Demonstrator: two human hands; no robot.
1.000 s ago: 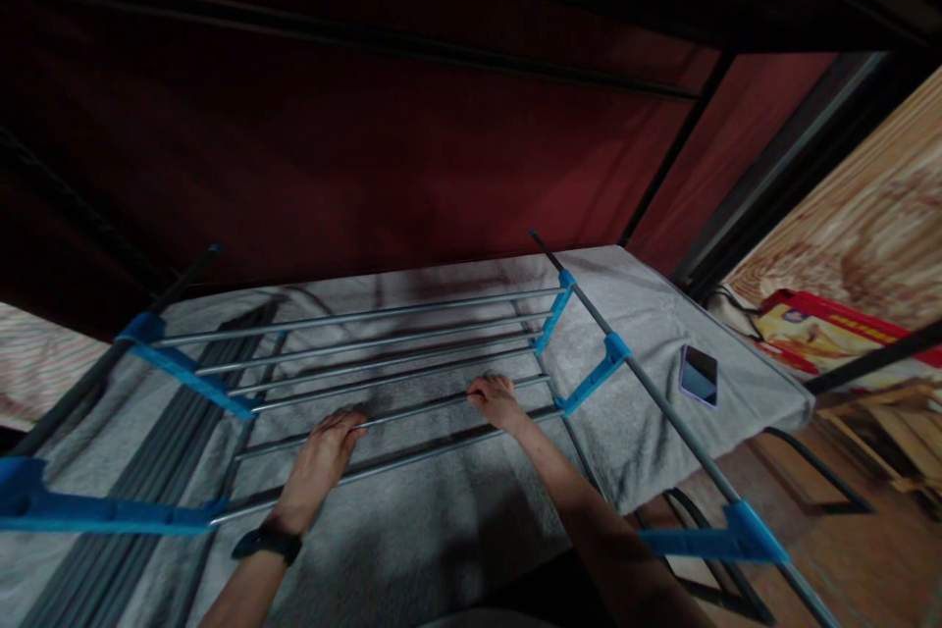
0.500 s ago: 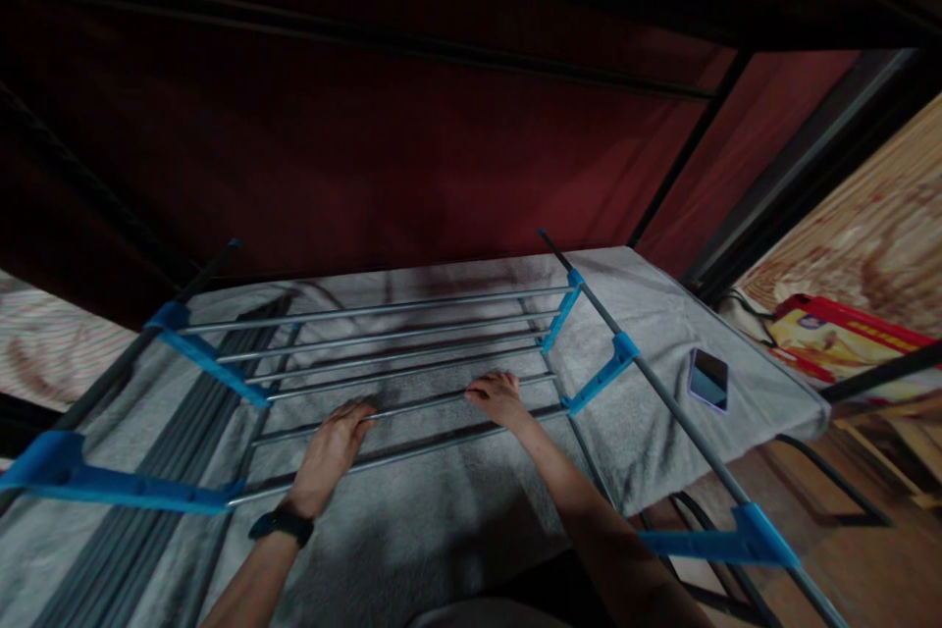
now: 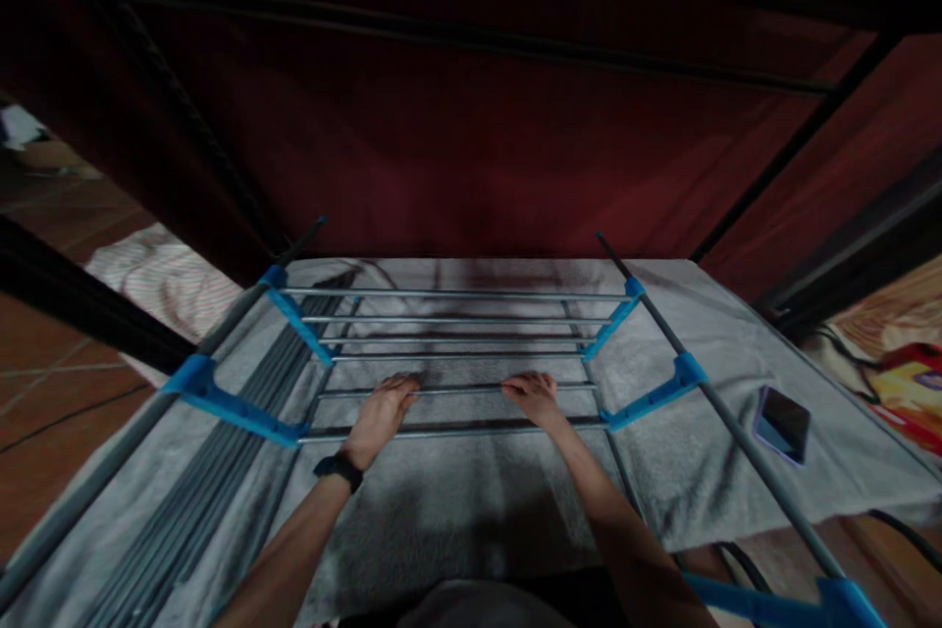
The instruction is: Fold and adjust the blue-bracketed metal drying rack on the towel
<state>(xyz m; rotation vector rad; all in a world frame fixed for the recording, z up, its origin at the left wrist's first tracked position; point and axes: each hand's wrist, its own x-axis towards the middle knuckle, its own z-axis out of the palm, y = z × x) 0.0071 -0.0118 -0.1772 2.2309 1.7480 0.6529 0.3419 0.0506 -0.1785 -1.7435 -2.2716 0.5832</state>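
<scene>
A rack of grey metal tubes with blue plastic brackets (image 3: 239, 409) lies over a grey cloth. My left hand (image 3: 381, 415), with a dark band at the wrist, has its fingers curled over a crosswise tube (image 3: 460, 389). On the same tube, farther right, my right hand (image 3: 535, 398) is closed in a similar way. Another tube (image 3: 471, 429) runs nearer to me, beneath my wrists. Both ends of the nearer tube meet blue brackets, the right bracket (image 3: 652, 400) among them. Several more crosswise tubes lie beyond my hands. My fingertips are partly hidden.
A bundle of loose grey tubes (image 3: 213, 471) lies on the cloth at left. The phone (image 3: 781, 424) rests on the cloth (image 3: 713, 314) at right. A dark red panel (image 3: 471, 157) stands behind. A red and yellow package (image 3: 913, 388) sits at far right.
The view has swung left, so the rack and phone appear farther right and the rack looks straighter. Both hands stay on the same tube, my left hand slightly closer to my right.
</scene>
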